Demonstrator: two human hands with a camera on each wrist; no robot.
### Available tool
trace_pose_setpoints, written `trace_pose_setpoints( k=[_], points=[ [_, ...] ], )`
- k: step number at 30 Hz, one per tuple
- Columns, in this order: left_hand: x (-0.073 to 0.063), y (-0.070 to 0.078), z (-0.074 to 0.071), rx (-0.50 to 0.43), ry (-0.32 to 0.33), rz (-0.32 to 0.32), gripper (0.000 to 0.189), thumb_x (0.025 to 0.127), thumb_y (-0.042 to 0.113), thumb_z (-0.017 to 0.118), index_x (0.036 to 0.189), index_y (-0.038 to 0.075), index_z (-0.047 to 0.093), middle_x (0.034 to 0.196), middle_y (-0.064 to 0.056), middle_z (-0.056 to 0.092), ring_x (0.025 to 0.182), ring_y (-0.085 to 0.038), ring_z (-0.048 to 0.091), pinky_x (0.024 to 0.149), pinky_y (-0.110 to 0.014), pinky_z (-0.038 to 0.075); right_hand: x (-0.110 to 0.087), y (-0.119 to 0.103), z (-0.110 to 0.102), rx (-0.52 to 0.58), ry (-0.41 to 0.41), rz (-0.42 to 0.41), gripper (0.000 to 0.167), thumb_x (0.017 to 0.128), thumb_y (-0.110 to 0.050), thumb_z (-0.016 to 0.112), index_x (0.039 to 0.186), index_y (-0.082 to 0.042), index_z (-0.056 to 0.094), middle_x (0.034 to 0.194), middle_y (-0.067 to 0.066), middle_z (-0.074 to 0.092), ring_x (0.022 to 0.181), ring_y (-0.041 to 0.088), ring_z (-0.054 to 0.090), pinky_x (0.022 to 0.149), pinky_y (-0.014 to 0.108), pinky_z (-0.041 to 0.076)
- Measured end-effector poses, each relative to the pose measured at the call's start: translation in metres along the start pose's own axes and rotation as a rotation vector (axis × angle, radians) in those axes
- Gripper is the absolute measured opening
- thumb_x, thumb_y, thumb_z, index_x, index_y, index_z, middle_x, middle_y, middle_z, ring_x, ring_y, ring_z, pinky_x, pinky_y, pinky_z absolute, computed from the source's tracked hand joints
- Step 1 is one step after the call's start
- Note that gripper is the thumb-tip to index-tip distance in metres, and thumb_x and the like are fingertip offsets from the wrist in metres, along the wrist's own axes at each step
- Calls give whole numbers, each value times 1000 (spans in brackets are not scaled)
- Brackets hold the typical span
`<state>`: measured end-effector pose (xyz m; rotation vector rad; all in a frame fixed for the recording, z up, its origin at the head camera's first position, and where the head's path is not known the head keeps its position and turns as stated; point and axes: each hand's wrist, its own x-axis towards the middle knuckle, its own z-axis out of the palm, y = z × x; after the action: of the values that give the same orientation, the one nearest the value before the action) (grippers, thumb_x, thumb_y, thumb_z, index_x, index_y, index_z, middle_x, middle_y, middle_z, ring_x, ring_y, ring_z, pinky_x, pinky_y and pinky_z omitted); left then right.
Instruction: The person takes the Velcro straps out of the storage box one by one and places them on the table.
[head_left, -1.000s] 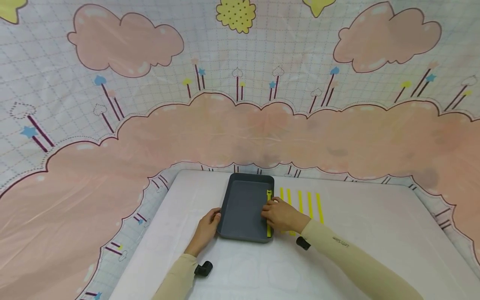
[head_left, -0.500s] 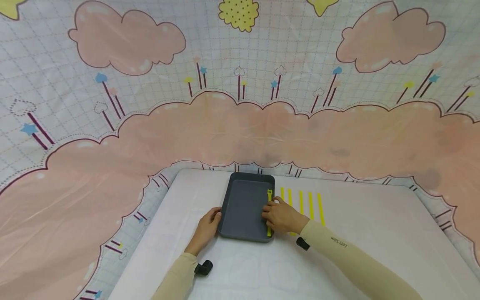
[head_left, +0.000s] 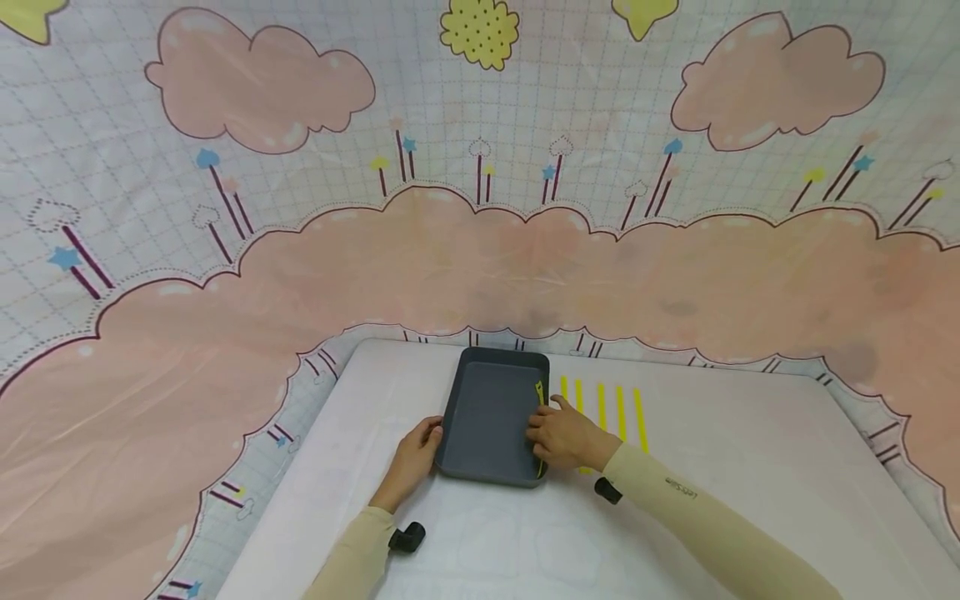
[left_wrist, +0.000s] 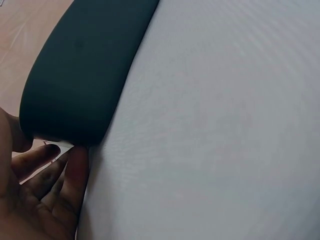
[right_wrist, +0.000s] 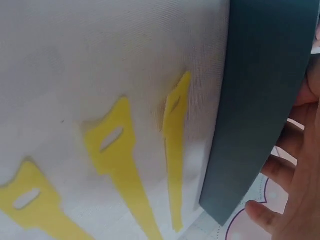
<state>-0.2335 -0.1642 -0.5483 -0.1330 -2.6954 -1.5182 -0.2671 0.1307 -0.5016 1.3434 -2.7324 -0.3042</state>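
Observation:
A dark grey rectangular tray (head_left: 483, 417) lies on the white table. My left hand (head_left: 411, 457) grips its near left side; in the left wrist view the thumb and fingers meet the end of the tray wall (left_wrist: 80, 85). Inside the tray, along the right wall, a yellow cable strap (head_left: 540, 392) with a wider head stands partly on edge. My right hand (head_left: 572, 435) reaches over the right rim and pinches the strap, hiding its middle. In the right wrist view the fingertips of my right hand (right_wrist: 300, 180) are behind the tray wall (right_wrist: 265, 95).
Several more yellow straps (head_left: 620, 410) lie side by side right of the tray, partly beneath my right forearm. Slotted heads show on the straps (right_wrist: 130, 187) in the right wrist view. A patterned curtain (head_left: 480, 267) rises behind the table (head_left: 750, 450).
The strap in the tray has turned from flat to narrow, nearly edge-on, under my right fingers. My left hand and the tray have stayed in place.

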Motion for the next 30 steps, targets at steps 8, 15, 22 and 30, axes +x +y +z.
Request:
trace_pose_setpoints(
  k=[8,15,22,30],
  points=[
    [0,1,-2,-11,0,-20,36,105,24,46,136,8,56,130,-16,64,124,-35,58,103,-52,45,-4,2,-3,6,63,-28,9,94,-20,57,91,-21,66,97,-5,66,98,17,58,102,50,42],
    [-1,2,-1,-14,3,-26,36,105,23,47,136,7,56,131,-17,64,125,-35,58,103,-52,45,-9,4,-7,37,106,-37,9,88,-11,65,91,-19,69,96,-3,69,95,17,60,97,47,46],
    [-1,3,0,-20,3,-29,35,105,22,47,135,7,56,130,-17,64,125,-35,58,103,-52,45,-14,7,-5,63,169,-55,10,87,-10,66,90,-19,67,95,-4,69,95,16,61,96,44,47],
    [-1,2,0,-23,11,-22,34,105,21,48,134,6,57,129,-17,65,123,-35,59,103,-52,45,-18,9,-3,82,215,-62,7,90,-15,68,91,-21,68,94,-5,68,96,15,61,95,44,48]
  ],
)
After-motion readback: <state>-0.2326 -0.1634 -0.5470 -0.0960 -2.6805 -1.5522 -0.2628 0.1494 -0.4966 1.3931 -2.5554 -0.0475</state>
